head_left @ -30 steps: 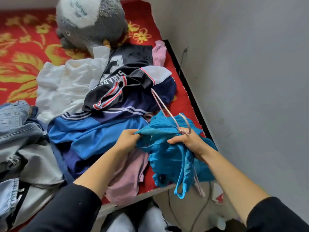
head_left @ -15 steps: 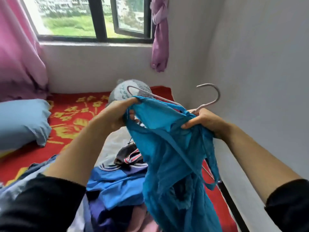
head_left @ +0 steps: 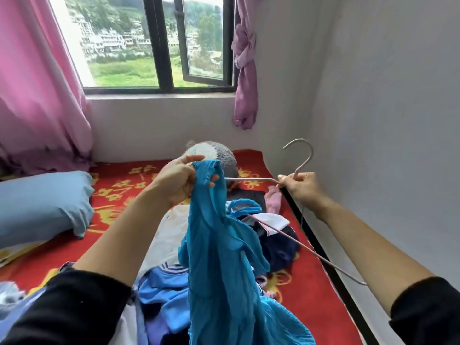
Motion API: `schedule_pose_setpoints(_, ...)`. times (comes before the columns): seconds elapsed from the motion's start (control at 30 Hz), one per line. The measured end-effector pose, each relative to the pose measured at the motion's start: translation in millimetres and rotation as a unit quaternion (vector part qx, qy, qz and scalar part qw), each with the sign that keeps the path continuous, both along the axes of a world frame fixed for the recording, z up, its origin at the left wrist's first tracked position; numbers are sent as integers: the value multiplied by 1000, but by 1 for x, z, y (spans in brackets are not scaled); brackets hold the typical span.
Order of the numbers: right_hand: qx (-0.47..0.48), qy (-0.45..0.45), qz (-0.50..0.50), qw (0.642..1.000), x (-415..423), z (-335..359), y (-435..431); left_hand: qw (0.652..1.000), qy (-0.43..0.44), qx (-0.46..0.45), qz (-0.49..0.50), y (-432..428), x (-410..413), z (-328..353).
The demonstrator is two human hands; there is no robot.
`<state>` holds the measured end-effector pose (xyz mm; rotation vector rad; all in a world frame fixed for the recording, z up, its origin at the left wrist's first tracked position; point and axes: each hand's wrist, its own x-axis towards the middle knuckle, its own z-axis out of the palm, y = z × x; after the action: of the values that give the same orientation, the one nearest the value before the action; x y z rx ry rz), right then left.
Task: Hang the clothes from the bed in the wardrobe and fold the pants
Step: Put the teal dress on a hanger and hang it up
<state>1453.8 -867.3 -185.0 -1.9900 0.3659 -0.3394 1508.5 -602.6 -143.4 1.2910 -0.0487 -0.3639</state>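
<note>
Right hand: closed on the neck of the hanger, just under its hook, held up near the wall.
Left hand: pinches the top strap of the teal garment, raised over the bed.
Key relation: the hanger's upper arm runs level from the right hand leftward, its tip meeting the pinched strap; the left hand is nearer.
Hanger's lower arm: slants down, free of cloth.
Garment: thin, crinkled, hanging limp over the clothes pile.
</note>
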Motion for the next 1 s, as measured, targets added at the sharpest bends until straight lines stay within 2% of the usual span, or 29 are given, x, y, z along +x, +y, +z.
schedule_pose_setpoints(0.07, 58, -35, -39, 997, -7, 4, -5, 1000, 2, -7, 20, 4, 4, -8)
schedule_pose_setpoints(0.17, 133, -43, -92, 986, -18, -3, -20, 999, -18, -1, 38, 10, 8, -17)
schedule_pose_setpoints(0.27, 161, -40, -115, 979, -29, -11, -33, 992, -75, 78, 62, 16, 12, -25)
schedule_pose_setpoints(0.43, 145, -17, -69, 987, -37, -19, -37, 977, -137, 158, 42, 25, 18, -36)
schedule_pose_setpoints(0.53, 155, -26, -18, 987, -32, -14, -18, 955, -186, 227, -47, 22, 15, -33)
schedule_pose_setpoints(0.6, 143, -43, 22, 989, -22, -8, 0, 906, -259, 321, -96, 17, 13, -31)
schedule_pose_setpoints(0.63, 132, -54, 42, 989, -17, -5, 9, 860, -308, 394, -106, 15, 14, -29)
schedule_pose_setpoints(0.7, 103, -72, 76, 989, -5, -2, 24, 731, -397, 545, -107, 11, 11, -23)
schedule_pose_setpoints(0.73, 80, -71, 84, 991, 1, -2, 30, 681, -422, 590, -100, 9, 9, -21)
schedule_pose_setpoints(0.77, 59, -67, 89, 992, 6, -2, 36, 662, -436, 602, -94, 7, 6, -19)
schedule_pose_setpoints(0.8, 53, -67, 94, 992, 10, -2, 42, 670, -438, 592, -96, 5, 5, -19)
schedule_pose_setpoints(0.9, 84, -78, 133, 984, 12, 1, 61, 743, -394, 527, -123, 0, -1, -22)
schedule_pose_setpoints(1.0, 97, -65, 163, 980, 7, 3, 72, 778, -358, 500, -129, -4, -6, -28)
